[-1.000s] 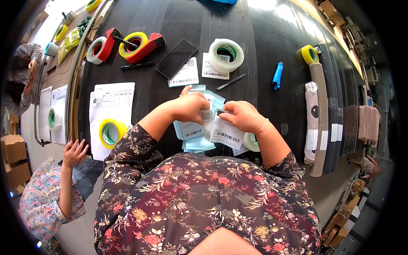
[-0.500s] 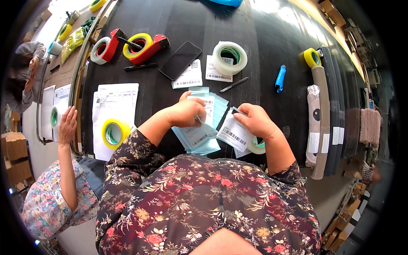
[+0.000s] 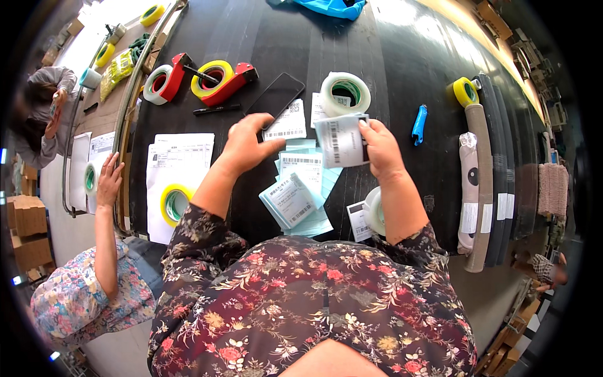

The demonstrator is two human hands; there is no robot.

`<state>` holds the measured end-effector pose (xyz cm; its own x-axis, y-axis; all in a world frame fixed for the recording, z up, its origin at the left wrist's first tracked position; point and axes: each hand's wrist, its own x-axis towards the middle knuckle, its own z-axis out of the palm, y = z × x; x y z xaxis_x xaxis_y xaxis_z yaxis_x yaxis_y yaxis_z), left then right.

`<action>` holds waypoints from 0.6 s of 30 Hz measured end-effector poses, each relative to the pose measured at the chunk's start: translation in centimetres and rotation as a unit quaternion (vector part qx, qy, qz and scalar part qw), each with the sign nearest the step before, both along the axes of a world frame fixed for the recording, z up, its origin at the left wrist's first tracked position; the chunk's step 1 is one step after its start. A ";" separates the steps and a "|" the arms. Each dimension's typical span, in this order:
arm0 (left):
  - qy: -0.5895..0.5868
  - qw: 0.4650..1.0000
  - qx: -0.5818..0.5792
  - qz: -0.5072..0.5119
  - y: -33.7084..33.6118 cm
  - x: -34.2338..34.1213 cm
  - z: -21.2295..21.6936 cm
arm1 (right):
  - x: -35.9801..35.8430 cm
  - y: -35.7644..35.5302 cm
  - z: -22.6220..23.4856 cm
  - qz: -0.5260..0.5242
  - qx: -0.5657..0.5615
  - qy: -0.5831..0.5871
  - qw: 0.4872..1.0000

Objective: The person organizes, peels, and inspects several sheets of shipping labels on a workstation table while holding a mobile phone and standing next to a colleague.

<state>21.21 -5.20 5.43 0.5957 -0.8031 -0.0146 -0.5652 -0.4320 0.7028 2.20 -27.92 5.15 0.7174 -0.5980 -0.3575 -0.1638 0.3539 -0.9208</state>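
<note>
Far-left rail: A co-worker's hand (image 3: 108,182) rests by the metal rail (image 3: 118,217), seen on my remote feed.
Paperwork: Printed sheets (image 3: 185,160) lie under a yellow tape roll (image 3: 164,207).
Left hand: I see the left hand (image 3: 242,147) with fingers parted, grasping nothing visible, its fingertips near a black smartphone (image 3: 276,97).
Label pile: Pale-blue-edged shipping labels (image 3: 289,202) lie fanned on the black work surface (image 3: 414,182), below and right of the left hand.
Held label: A barcoded label (image 3: 340,143) hangs over the pile's upper right; I cannot tell whether others sit behind it.
Right hand: The right hand (image 3: 383,152) pinches that label's right edge between thumb and fingers.
Right side: A rolled brown mat (image 3: 480,188) lies well apart.
</note>
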 end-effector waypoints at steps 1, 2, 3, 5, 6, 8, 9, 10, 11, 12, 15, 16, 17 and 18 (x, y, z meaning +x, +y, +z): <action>-0.103 0.992 0.022 0.076 -0.1 0.8 -1.6 | 1.7 1.0 -0.5 -0.002 0.014 -0.001 1.000; -0.150 0.982 0.054 0.104 -0.7 1.5 -2.9 | 3.0 1.1 -1.9 0.018 0.014 -0.020 1.000; -0.173 0.975 0.081 0.112 -1.2 1.7 -3.8 | 4.3 1.6 -3.0 0.012 0.000 -0.005 1.000; -0.194 0.963 0.149 0.115 -2.9 1.7 -4.5 | 6.2 1.9 -5.1 0.009 -0.041 0.014 0.999; -0.181 0.961 0.176 0.114 -3.4 1.7 -4.9 | 6.9 2.2 -5.6 0.009 -0.063 0.029 0.998; -0.151 0.966 0.173 0.114 -3.3 2.3 -5.4 | 8.0 3.4 -6.2 -0.016 -0.057 0.052 0.997; -0.144 0.969 0.166 0.115 -3.3 2.9 -5.5 | 8.3 3.5 -6.6 -0.001 -0.027 0.024 0.999; -0.134 0.971 0.160 0.114 -3.4 3.1 -5.2 | 8.1 3.4 -7.3 0.021 -0.080 0.040 0.996; -0.124 0.974 0.153 0.112 -3.5 3.4 -4.9 | 7.7 3.3 -7.8 0.043 -0.133 0.055 0.989; -0.053 0.983 0.127 0.122 -3.5 3.9 -4.5 | 7.5 3.1 -8.4 0.065 -0.186 0.070 0.978; 0.177 0.967 -0.010 0.183 -2.8 5.2 -3.8 | 8.2 3.3 -8.2 0.068 -0.239 0.058 0.967; 0.305 0.931 -0.069 0.188 -2.8 5.7 -3.5 | 8.6 3.4 -7.9 0.063 -0.238 0.051 0.968; 0.368 0.906 -0.079 0.193 -2.4 6.0 -3.1 | 8.9 3.5 -7.4 0.061 -0.229 0.052 0.970; 0.430 0.877 -0.088 0.197 -2.1 6.2 -2.9 | 9.2 3.6 -7.3 0.067 -0.245 0.068 0.965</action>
<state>27.45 -7.35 2.57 0.6567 -0.5728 -0.4906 0.3744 -0.3172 0.8714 11.36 -24.34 -2.14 0.7663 -0.6246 -0.1508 -0.3086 -0.1519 -0.9390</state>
